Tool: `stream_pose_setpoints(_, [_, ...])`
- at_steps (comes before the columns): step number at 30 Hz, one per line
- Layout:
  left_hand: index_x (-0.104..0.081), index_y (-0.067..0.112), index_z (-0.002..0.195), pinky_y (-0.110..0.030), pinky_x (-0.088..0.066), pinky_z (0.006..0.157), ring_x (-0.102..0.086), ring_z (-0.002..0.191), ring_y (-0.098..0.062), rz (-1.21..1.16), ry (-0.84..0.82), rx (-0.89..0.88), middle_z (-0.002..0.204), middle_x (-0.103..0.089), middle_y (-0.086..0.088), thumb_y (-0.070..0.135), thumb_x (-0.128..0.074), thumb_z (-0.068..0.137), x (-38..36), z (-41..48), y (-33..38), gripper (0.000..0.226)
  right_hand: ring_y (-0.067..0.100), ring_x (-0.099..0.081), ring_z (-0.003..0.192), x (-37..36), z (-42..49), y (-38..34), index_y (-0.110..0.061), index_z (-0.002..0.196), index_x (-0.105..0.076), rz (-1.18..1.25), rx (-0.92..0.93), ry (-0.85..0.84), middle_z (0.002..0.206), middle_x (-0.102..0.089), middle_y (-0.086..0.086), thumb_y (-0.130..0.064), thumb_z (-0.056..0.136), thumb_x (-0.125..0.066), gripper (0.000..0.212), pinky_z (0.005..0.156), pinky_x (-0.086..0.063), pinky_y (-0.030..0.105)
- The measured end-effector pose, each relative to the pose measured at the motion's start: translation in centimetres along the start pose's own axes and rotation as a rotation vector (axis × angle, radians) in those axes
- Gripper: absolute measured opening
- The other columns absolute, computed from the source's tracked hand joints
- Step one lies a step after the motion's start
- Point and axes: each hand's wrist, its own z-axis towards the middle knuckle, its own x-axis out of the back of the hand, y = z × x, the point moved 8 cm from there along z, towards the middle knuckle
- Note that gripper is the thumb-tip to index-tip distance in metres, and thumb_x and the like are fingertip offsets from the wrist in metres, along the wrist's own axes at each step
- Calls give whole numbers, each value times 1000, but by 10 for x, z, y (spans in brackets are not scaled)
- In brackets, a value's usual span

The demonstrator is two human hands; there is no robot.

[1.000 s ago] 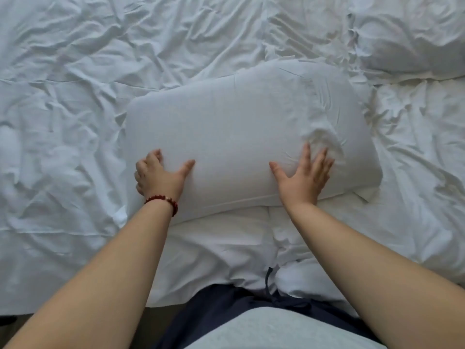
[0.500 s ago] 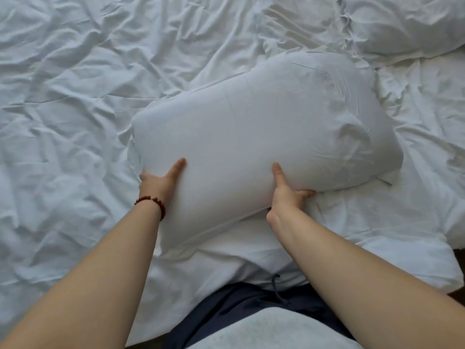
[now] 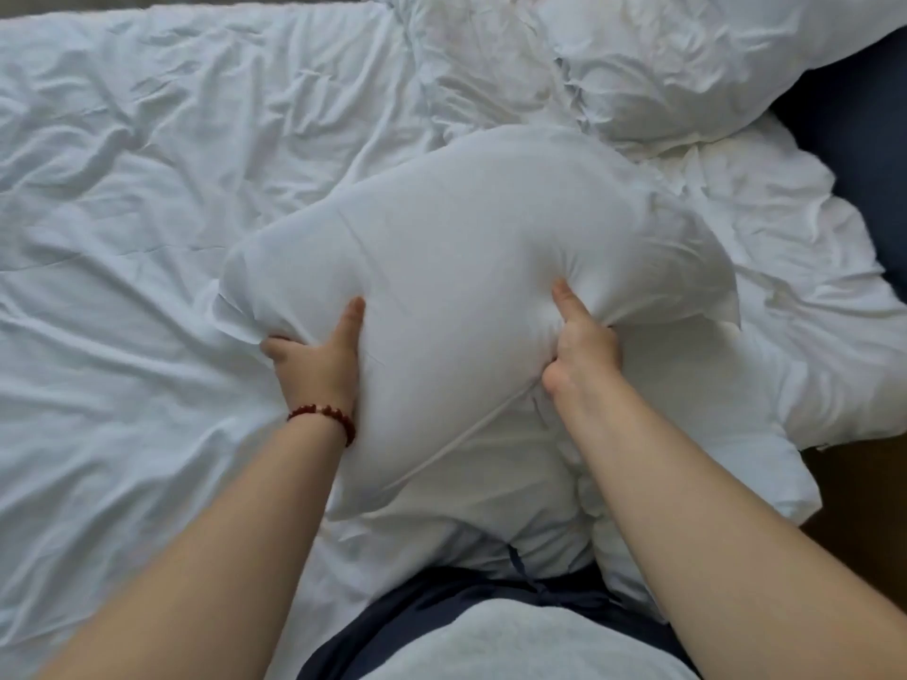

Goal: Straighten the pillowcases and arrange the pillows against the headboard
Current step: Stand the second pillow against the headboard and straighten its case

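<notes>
Left grip (image 3: 314,365) clutches the plump white fabric pillow (image 3: 466,238) at eight o'clock, right grip (image 3: 584,346) pinches it at four o'clock

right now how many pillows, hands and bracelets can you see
white fabric pillows: 2 (held pillow, top-right pillow)
hands: 2 (left hand, right hand)
red beaded bracelet: 1
total: 5

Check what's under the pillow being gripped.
Wrinkled white bedding shows around the pillow, which the left hand and right hand grip. The patch directly beneath it is covered, so unknown.
</notes>
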Motion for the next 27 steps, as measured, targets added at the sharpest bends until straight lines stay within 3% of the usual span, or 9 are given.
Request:
stream_pose_setpoints(5, [-34,16,112,-23,-38,89,-51,100,-16,-67,-57,-177,117,-51,1,56,-81,68,-38,-55,58,76,28,-74,83,32,11,-70,-7,109,-69,97,40,-47,101,-75,10,-29,54,-91,63,73,-59,54])
stream_pose_setpoints(11, [-31,20,115,-31,-45,95,-54,102,-17,-59,-306,-235,116,-49,5,50,-81,71,-113,-125,102,73,24,-73,79,113,30,-145,-11,98,-67,151,115,53,95,-74,5,-29,69,-87,39,71,-60,46])
stream_pose_setpoints(14, [-37,17,114,-28,-46,90,-56,97,-16,-67,-410,-239,113,-54,3,41,-81,75,-167,-184,104,64,24,-71,91,158,42,-180,-10,124,-58,64,218,11,116,-69,6,-36,57,-89,78,74,-59,44])
stream_pose_setpoints(15, [-40,16,115,-27,-45,89,-57,97,-17,-69,-427,-255,112,-57,2,40,-81,76,-182,-205,106,62,25,-69,100,171,44,-189,-12,141,-43,15,242,-17,129,-62,5,-37,56,-88,99,80,-58,48])
stream_pose_setpoints(17, [-44,16,114,-25,-42,86,-58,96,-18,-52,-415,-337,104,-59,3,38,-80,78,-203,-243,117,56,26,-59,118,198,46,-203,-26,154,-18,-61,262,-54,146,-45,2,-42,64,-84,113,97,-51,49])
stream_pose_setpoints(21, [-48,17,104,-33,-51,85,-64,91,-18,-97,-383,-562,92,-62,6,36,-77,79,-237,-297,172,43,15,-41,136,228,45,-243,-39,151,-24,-150,327,-174,159,-23,-11,-62,71,-69,94,110,-37,39])
stream_pose_setpoints(23, [-48,21,101,-36,-53,87,-64,89,-14,-103,-398,-643,96,-63,4,36,-76,79,-257,-326,201,38,8,-25,143,238,35,-279,-37,147,-36,-255,469,-166,161,-12,-12,-58,84,-59,70,108,-27,26])
stream_pose_setpoints(25, [-47,23,101,-34,-53,85,-64,90,-13,-101,-418,-691,97,-62,5,37,-74,81,-276,-351,220,36,0,-11,145,246,23,-313,-36,143,-44,-332,641,-207,160,-16,-15,-49,94,-52,52,107,-18,20])
stream_pose_setpoints(27, [-47,22,104,-33,-53,84,-63,90,-13,-105,-428,-719,98,-62,4,38,-73,82,-294,-373,232,37,-2,-4,146,254,11,-336,-39,141,-44,-404,782,-272,154,-24,-22,-58,91,-46,54,118,-7,26])
